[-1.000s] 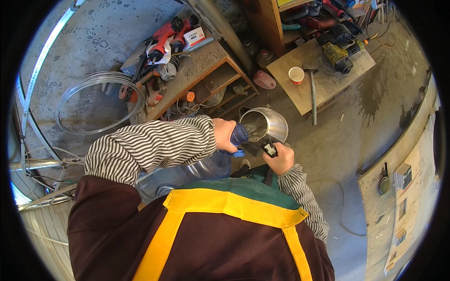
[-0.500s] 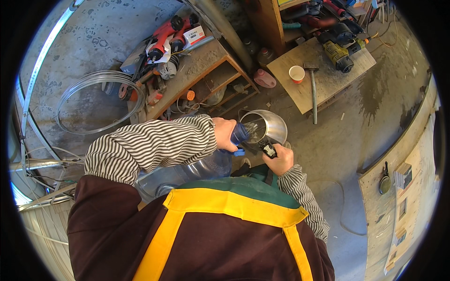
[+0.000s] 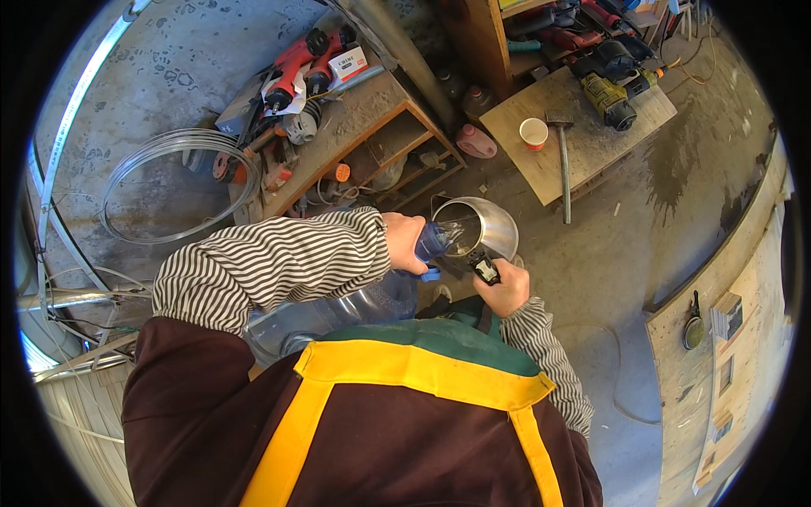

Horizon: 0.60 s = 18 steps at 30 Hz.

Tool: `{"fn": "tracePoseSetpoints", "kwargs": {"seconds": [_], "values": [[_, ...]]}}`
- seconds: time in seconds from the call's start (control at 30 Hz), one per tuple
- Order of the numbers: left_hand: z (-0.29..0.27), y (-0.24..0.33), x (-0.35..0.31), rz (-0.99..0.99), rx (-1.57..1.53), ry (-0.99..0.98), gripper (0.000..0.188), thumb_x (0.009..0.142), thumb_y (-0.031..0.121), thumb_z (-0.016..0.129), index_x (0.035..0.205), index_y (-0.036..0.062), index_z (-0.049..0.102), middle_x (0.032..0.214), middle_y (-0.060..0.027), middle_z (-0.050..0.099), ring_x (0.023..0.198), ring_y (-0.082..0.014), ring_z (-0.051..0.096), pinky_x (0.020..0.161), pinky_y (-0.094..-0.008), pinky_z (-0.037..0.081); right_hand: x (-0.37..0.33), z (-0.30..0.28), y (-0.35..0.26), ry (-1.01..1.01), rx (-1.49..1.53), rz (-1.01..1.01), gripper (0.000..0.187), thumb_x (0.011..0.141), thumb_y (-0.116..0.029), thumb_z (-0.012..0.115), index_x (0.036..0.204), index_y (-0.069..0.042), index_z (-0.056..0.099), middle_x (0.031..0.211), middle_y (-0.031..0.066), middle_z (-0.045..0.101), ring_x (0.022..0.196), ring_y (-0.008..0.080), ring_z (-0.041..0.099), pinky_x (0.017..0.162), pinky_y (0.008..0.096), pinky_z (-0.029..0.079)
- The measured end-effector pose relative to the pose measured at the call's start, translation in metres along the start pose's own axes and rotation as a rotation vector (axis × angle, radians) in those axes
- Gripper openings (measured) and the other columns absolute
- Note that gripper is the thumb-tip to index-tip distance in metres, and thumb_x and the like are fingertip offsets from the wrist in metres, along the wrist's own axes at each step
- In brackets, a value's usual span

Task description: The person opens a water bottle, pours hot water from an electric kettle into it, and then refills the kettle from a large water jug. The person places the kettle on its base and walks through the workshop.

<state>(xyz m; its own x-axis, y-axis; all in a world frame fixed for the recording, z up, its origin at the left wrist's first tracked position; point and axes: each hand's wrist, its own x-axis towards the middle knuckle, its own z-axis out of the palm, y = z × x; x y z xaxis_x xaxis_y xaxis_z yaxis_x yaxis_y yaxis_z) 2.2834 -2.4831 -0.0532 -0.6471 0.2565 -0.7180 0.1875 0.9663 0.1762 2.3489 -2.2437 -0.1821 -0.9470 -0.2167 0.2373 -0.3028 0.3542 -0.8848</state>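
Observation:
My left hand (image 3: 407, 242) is closed round the blue neck of a large clear water jug (image 3: 355, 308), which lies tipped under my left forearm. Water runs from its mouth into the open top of a steel electric kettle (image 3: 500, 226). A blue cap (image 3: 431, 274) hangs by the neck, just below my fingers. My right hand (image 3: 505, 287) grips the kettle's black handle (image 3: 485, 269), keeping the kettle tilted toward the jug. The water level inside the kettle cannot be made out.
Ahead to the left, a wooden bench (image 3: 355, 114) carries red power tools (image 3: 291, 76) beside a coil of wire (image 3: 173, 186). On a low board (image 3: 583, 139) are a paper cup (image 3: 533, 133), a hammer (image 3: 563, 160) and a yellow-green power tool (image 3: 610, 106). A pink jug (image 3: 476, 141) stands between.
Hardly anything differs. Water keeps flowing from the jug into the kettle, and both hands hold nearly the same place.

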Motion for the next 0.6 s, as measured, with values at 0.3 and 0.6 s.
{"fn": "tracePoseSetpoints", "kwargs": {"seconds": [0.3, 0.6], "values": [[0.0, -0.0012, 0.0004, 0.004, -0.006, -0.005, 0.073, 0.063, 0.05, 0.081, 0.109, -0.0026, 0.059, 0.093, -0.0219, 0.07, 0.087, -0.0361, 0.069, 0.081, -0.0421, 0.053, 0.0025, -0.0024, -0.0004, -0.023, -0.011, 0.035, 0.023, 0.069, -0.014, 0.079, 0.081, 0.0, 0.064, 0.068, 0.0178, 0.064, 0.062, 0.0333, 0.067, 0.056, 0.0387, 0.053], [0.0015, -0.0028, -0.0001, 0.019, -0.02, 0.015, 0.073, 0.062, 0.05, 0.081, 0.109, -0.0023, 0.059, 0.092, -0.0219, 0.07, 0.087, -0.0362, 0.069, 0.081, -0.0426, 0.053, 0.0028, -0.0016, -0.0022, -0.017, -0.013, 0.053, 0.024, 0.067, -0.017, 0.079, 0.078, -0.001, 0.065, 0.066, 0.0158, 0.064, 0.062, 0.0323, 0.066, 0.056, 0.0389, 0.053]]}}
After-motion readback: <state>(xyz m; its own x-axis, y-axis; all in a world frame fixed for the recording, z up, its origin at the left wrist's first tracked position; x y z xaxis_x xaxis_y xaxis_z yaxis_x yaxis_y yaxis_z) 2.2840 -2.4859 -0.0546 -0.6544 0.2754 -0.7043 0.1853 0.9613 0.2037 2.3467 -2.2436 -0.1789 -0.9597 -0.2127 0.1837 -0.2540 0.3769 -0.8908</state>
